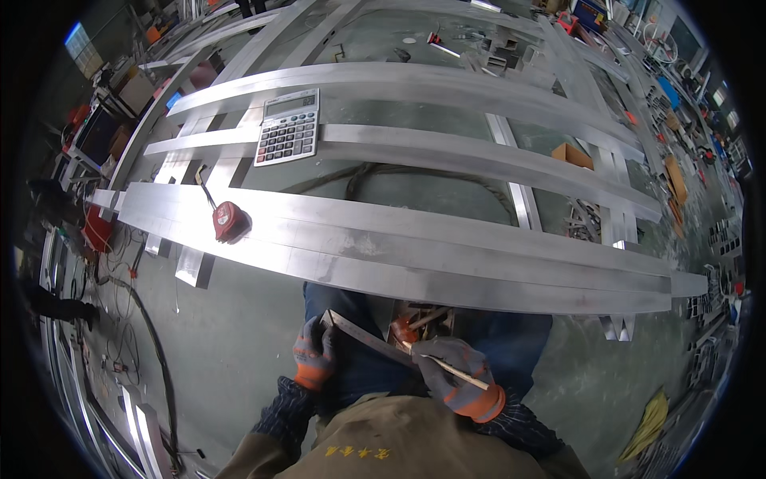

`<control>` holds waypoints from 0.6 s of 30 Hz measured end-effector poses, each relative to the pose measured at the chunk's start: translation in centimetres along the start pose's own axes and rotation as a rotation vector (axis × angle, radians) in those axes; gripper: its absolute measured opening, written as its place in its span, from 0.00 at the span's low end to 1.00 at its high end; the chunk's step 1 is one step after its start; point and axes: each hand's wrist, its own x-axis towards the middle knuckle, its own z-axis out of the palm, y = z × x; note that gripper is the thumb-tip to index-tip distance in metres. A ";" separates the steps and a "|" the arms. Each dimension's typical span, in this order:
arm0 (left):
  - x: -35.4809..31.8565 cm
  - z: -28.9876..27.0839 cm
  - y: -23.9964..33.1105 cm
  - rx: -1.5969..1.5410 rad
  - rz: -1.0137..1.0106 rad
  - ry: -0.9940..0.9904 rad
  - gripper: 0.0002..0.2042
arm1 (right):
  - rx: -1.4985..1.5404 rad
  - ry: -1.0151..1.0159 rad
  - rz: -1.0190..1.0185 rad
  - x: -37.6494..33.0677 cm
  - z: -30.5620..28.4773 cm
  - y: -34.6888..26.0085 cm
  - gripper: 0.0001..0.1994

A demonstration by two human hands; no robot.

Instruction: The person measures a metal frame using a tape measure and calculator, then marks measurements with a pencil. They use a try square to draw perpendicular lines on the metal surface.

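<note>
My left hand, in a grey and orange work glove, is closed around the upper left end of a flat metal ruler. The ruler slants down across my lap toward my other hand. In a matching glove, my right hand grips a thin pencil-like stick, whose light shaft sticks out toward the lower right. The ruler's far end runs up to the right hand's fingers; whether they touch it I cannot tell. Ahead of both hands lie wide aluminium profiles, bearing a red tape measure with its strip partly out.
A calculator rests across two more long profiles farther off. Under the near profiles, between my legs, sits a box with an orange-red object in it. Dark cables trail on the left floor; a yellow cloth lies right.
</note>
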 end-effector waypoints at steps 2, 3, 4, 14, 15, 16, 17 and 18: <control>0.2 0.0 0.5 0.006 0.026 0.004 0.18 | 0.006 -0.010 0.016 0.3 -0.2 -0.5 0.10; -0.2 0.2 -0.1 0.017 -0.051 -0.057 0.17 | -0.004 -0.004 0.031 0.2 -0.5 -0.9 0.10; -0.6 0.2 -0.7 0.066 -0.015 -0.033 0.17 | -0.076 -0.041 -0.015 0.0 -0.5 -0.8 0.10; -0.7 0.3 -0.1 0.017 -0.077 -0.044 0.17 | -0.216 -0.011 -0.222 -0.9 0.0 0.7 0.12; -0.6 0.5 0.3 -0.020 -0.128 -0.071 0.17 | -0.184 -0.016 -0.151 -1.0 -0.3 0.3 0.12; -0.6 0.0 0.3 -0.040 -0.187 -0.081 0.16 | -0.133 -0.031 -0.093 -0.9 -0.4 0.0 0.12; -0.3 0.1 0.0 -0.013 -0.140 -0.079 0.16 | -0.026 0.023 -0.045 -0.9 0.0 0.3 0.12; -0.3 0.2 -0.4 0.016 -0.098 -0.081 0.16 | -0.060 0.040 -0.027 -0.9 -0.1 -0.1 0.11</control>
